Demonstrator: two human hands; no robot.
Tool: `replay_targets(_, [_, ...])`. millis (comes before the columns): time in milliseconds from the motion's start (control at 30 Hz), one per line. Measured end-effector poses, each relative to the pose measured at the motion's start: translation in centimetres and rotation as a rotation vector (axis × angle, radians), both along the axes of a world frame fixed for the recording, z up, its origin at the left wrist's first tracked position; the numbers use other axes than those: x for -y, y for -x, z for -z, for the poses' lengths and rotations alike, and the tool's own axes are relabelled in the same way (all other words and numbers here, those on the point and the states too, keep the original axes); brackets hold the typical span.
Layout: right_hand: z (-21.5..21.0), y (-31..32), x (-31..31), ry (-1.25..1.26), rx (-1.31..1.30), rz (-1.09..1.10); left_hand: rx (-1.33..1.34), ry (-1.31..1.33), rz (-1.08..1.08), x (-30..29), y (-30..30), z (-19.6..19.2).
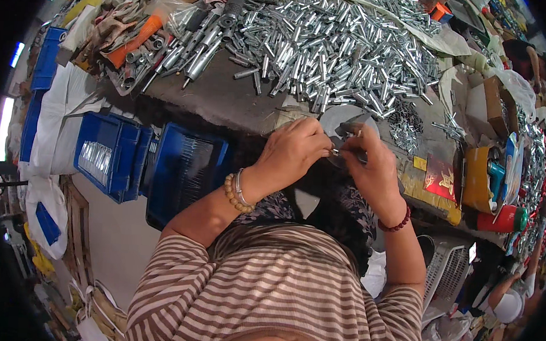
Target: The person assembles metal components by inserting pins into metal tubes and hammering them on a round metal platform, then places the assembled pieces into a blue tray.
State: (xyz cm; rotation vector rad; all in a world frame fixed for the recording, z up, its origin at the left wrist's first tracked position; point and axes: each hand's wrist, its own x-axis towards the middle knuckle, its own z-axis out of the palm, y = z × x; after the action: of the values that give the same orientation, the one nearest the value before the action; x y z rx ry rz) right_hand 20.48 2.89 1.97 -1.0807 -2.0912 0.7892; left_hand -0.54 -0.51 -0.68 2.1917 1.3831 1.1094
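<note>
My left hand (pixel 294 148) pinches a small shiny metal piece (pixel 334 151) between thumb and fingertips, just past the table's near edge. From the other side my right hand (pixel 373 166) meets it, its thumb and bent fingers closed at the same piece. The piece is too small to name further. A dark, pointed flat thing (pixel 353 123) shows by the right fingers; I cannot tell whether they hold it. Behind the hands lies a round grey dish (pixel 335 117), partly covered by them. Beyond it spreads a big heap of silvery metal tubes (pixel 334 56).
Small dark metal parts (pixel 406 123) lie right of the dish, with a red card (pixel 440 177) nearer. Screwdriver-like tools (pixel 203 57) and an orange-handled tool (pixel 134 41) lie left. Blue bins (pixel 183 175) hang below the table's left edge. Another person (pixel 512 304) is at the far right.
</note>
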Motion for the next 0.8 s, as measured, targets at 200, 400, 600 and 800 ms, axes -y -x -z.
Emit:
replay_targets(200, [-0.6, 0.6, -0.1, -0.065, 0.041, -0.059, -0.032, 0.005, -0.01, 0.0, 0.0, 0.1])
replay_targets(400, [-1.4, 1.5, 0.5, -0.332, 0.391, -0.112, -0.022, 0.006, -0.057, -0.2, -0.5, 0.4])
replay_targets(600, [-1.6, -1.0, 0.7, -0.238, 0.248, -0.043, -0.015, -0.034, -0.002, -0.4, -0.1, 0.7])
replay_targets(800, [-0.2, -5.7, 1.4, -0.244, 0.42, 0.21, 0.038, -0.001, 0.018, -0.5, -0.1, 0.7])
